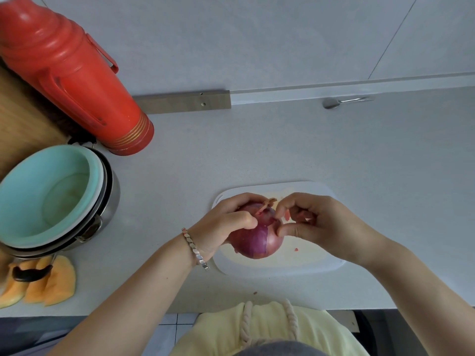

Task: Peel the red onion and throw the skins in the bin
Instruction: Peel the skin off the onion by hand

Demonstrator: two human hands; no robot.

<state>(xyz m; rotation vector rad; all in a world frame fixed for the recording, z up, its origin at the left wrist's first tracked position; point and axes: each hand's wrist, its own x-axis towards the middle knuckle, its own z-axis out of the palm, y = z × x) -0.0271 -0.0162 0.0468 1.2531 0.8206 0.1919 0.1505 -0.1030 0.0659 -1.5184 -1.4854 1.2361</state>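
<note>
Left grip (223, 224) round red onion (257, 242), right grip (316, 222) perhaps on skin (267, 202).

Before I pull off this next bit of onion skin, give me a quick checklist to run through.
1. Left hand grips the red onion steadily: ok.
2. Right hand pinches the lifted skin strip at the onion's top: ok.
3. Onion held above the white cutting board, so that scraps land there: ok.
4. Outer skin all off: not ok, it still covers the lower onion.
5. Board free of scraps: not ok, one small scrap lies on it.
6. Bin within reach: cannot tell, no bin in view.
</note>
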